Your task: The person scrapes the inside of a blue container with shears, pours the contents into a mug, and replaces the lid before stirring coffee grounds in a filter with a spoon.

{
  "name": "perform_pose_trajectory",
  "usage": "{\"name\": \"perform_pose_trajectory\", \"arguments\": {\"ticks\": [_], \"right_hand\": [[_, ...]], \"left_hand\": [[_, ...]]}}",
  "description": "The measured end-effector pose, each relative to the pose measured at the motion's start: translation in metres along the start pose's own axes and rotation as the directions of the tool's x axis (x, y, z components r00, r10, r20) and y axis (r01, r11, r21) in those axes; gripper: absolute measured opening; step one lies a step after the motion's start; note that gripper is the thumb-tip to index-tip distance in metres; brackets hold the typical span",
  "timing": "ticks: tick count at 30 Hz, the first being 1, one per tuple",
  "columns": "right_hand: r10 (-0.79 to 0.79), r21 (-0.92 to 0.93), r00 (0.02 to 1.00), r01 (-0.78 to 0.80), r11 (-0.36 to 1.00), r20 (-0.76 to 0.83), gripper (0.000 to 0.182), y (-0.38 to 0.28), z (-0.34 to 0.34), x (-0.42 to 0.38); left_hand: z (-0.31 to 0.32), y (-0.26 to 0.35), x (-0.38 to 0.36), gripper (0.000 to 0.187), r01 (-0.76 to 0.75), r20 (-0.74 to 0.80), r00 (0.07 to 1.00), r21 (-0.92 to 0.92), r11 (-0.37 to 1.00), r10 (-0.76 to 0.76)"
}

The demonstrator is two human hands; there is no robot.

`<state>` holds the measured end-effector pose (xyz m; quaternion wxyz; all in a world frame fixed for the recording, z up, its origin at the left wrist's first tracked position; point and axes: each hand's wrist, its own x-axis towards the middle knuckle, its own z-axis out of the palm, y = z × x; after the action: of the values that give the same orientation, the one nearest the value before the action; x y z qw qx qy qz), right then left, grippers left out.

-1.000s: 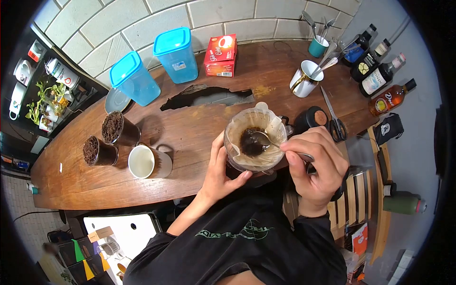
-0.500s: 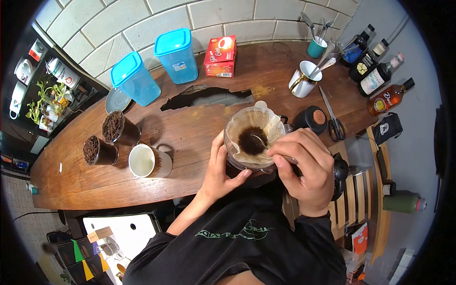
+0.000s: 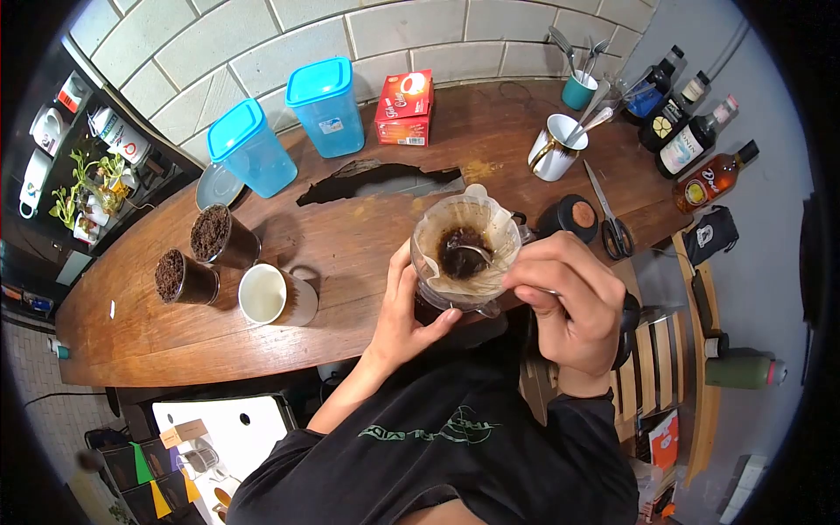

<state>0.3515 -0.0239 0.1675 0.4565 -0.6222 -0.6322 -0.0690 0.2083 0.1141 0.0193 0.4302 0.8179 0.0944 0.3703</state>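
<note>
A glass dripper (image 3: pixel 420 269) lined with a pale paper filter (image 3: pixel 503 232) stands near the table's front edge. Dark wet coffee grounds (image 3: pixel 461 261) lie in the filter. My left hand (image 3: pixel 403 313) is wrapped round the dripper's left side, thumb at its front. In my right hand (image 3: pixel 573 302), pinched between thumb and fingers, is a metal spoon (image 3: pixel 473 250), whose bowl end dips into the grounds. To the left are a white mug (image 3: pixel 262 295) with pale contents and two glasses of dark grounds (image 3: pixel 210 234) (image 3: pixel 173 276).
Behind are two blue-lidded containers (image 3: pixel 328 114) (image 3: pixel 254 153), a red box (image 3: pixel 404 109) and a jagged hole (image 3: pixel 381 181) in the tabletop. At the right are a black round object (image 3: pixel 560 219), scissors (image 3: pixel 610 210), a white-and-gold mug (image 3: pixel 553 160) and several bottles (image 3: pixel 687 149).
My right hand has moved slightly right, and the spoon's tip has shifted left within the grounds. My left hand keeps its hold on the dripper.
</note>
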Motion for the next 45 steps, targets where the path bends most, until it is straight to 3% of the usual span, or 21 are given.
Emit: {"name": "perform_pose_trajectory", "arguments": {"ticks": [4, 12, 18, 20, 24, 29, 32, 36, 41, 45], "right_hand": [[0.006, 0.002, 0.997, -0.006, 1.000, -0.071, 0.015, 0.001, -0.007, -0.002], [0.056, 0.037, 0.998, -0.057, 0.998, 0.037, 0.008, 0.002, 0.001, -0.001], [0.007, 0.066, 0.997, -0.002, 0.998, -0.078, 0.007, -0.001, -0.005, 0.001], [0.053, 0.143, 0.999, -0.052, 0.988, -0.009, 0.007, -0.001, -0.003, 0.000], [0.056, 0.087, 0.998, -0.059, 0.994, 0.029, 0.007, 0.006, 0.004, -0.001], [0.016, 0.038, 0.998, -0.014, 0.999, -0.058, 0.006, 0.007, 0.001, 0.001], [0.006, -0.020, 1.000, -0.006, 1.000, 0.007, 0.007, 0.007, -0.001, 0.003], [-0.003, 0.035, 0.999, 0.001, 0.999, 0.036, 0.006, 0.007, 0.005, 0.001], [-0.084, 0.043, 0.992, 0.088, 0.995, -0.094, 0.006, 0.004, -0.001, 0.002], [-0.104, 0.093, 0.993, 0.109, 0.990, -0.052, 0.007, 0.000, -0.002, 0.001]], "left_hand": [[0.000, 0.000, 0.001, 0.072, -0.003, 0.004, 1.000, -0.007, 1.000, 0.003], [-0.001, 0.002, 0.000, 0.071, 0.015, 0.009, 1.000, -0.018, 1.000, -0.015], [0.000, 0.000, 0.000, 0.071, -0.006, 0.004, 1.000, 0.008, 1.000, 0.006], [0.000, 0.000, 0.000, 0.071, -0.002, 0.009, 1.000, 0.010, 1.000, 0.002], [-0.001, 0.001, 0.000, 0.072, 0.006, 0.012, 1.000, 0.005, 1.000, -0.006], [0.000, 0.001, -0.001, 0.072, 0.003, 0.010, 1.000, 0.014, 1.000, -0.004], [0.000, 0.001, 0.001, 0.072, 0.002, 0.006, 1.000, 0.002, 1.000, -0.002], [-0.001, 0.001, 0.000, 0.071, 0.017, 0.012, 1.000, -0.008, 1.000, -0.017], [0.000, 0.000, 0.000, 0.072, 0.006, 0.003, 1.000, -0.003, 1.000, -0.006], [0.000, -0.001, 0.001, 0.072, -0.006, 0.001, 1.000, -0.006, 1.000, 0.006]]}}
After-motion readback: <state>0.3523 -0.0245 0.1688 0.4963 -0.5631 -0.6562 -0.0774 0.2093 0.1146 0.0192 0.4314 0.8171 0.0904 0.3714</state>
